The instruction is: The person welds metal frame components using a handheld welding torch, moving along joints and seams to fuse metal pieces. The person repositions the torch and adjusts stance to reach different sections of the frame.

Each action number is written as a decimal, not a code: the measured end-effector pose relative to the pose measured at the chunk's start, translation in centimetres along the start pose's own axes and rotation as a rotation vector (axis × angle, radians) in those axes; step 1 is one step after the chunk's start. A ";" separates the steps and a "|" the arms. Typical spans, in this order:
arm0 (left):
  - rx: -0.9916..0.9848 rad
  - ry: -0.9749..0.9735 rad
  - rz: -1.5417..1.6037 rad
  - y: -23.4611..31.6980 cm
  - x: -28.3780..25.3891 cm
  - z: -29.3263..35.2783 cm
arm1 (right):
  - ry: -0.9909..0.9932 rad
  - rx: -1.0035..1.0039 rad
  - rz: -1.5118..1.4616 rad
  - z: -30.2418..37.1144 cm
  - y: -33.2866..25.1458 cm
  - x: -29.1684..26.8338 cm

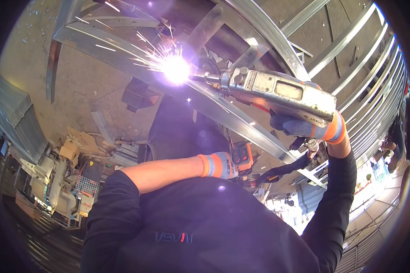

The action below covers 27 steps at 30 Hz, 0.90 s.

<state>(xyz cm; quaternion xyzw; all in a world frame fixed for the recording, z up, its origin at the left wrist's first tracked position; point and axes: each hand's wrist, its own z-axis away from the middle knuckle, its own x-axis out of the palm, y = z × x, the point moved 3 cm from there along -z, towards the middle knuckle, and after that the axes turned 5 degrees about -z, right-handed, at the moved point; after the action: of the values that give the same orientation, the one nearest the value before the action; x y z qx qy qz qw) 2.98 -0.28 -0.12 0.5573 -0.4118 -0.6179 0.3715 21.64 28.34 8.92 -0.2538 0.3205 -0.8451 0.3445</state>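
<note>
Right of centre, the fingers of the person's right hand (321,132), in a blue-grey and orange knit glove, are clamped around the rear underside of a scuffed silver metal welding torch (259,86). Left hand (221,165), similar glove, sits in front of the torso, just beside a boxy black-and-orange tool (244,155); fingers mostly hidden, can't tell if curled or touching it. Torch points left, its narrow metal nozzle (208,77) ending at a white-violet flare (176,70) over a long silver metal bar (250,128) running diagonally. Sparks (146,59) spray leftward. Further out: curved silver rails (356,34) right, stacked grey ribbed sheets (20,118) far left, brown cardboard box (69,150) lower left.
</note>
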 end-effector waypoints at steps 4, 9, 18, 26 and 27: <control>-0.001 0.014 -0.019 -0.2 -0.2 0.0 | -0.013 -0.353 0.199 0.1 -0.2 -0.2; -0.027 -0.004 0.049 -0.4 -0.4 0.0 | 0.039 -0.435 0.254 0.1 0.2 0.0; -0.041 -0.036 0.100 0.0 -0.9 0.0 | 0.024 -0.088 -0.085 0.2 1.0 0.5; -0.002 0.006 0.188 1.0 -0.9 -1.9 | 0.020 -0.292 -0.082 3.7 4.3 -0.2; 0.014 0.007 0.191 1.2 -1.0 -2.2 | 0.024 -0.308 -0.049 4.1 4.5 -0.1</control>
<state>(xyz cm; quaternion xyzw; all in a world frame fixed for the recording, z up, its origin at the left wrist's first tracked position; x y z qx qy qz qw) 5.22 -0.08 1.28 0.5202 -0.4659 -0.5748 0.4264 26.26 24.41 8.35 -0.3012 0.4443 -0.7970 0.2768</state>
